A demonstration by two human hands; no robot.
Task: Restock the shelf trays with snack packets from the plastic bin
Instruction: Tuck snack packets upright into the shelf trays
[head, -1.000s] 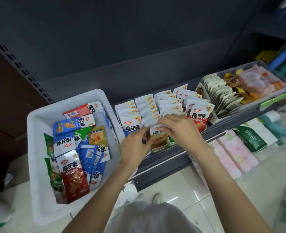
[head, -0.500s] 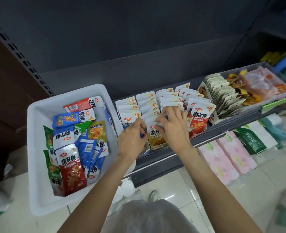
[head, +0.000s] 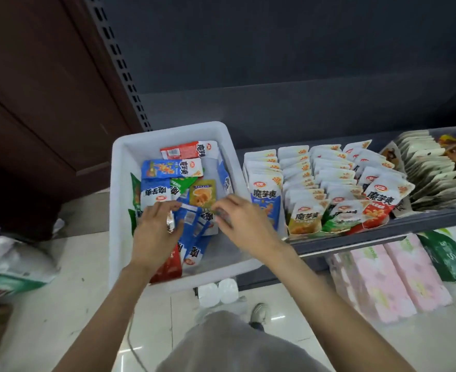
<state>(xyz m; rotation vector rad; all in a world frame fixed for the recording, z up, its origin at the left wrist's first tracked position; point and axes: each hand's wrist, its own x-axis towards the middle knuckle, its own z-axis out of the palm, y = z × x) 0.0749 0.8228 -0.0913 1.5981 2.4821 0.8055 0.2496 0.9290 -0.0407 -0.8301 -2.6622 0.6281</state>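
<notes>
A white plastic bin (head: 119,189) stands left of the shelf and holds loose snack packets in red, blue, green and yellow. Both hands are over it. My left hand (head: 154,234) pinches the crinkled top edge of a red packet (head: 167,268) at the bin's front. My right hand (head: 248,226) reaches in from the right, with bent fingertips on the blue and white packets (head: 194,224) in the middle; motion blur hides any grip. The shelf trays (head: 302,237) to the right hold upright rows of packets (head: 318,183).
The grey shelf edge (head: 409,224) runs to the right. Below it lie pink tissue packs (head: 387,280) and green packs (head: 449,259). White rolls (head: 217,291) sit under the bin. Bags (head: 15,264) lie on the floor at left beside a brown cabinet (head: 33,103).
Both hands left the front packets in the shelf tray and moved left into the bin. The view swung left with them. My left hand now pinches a red packet.
</notes>
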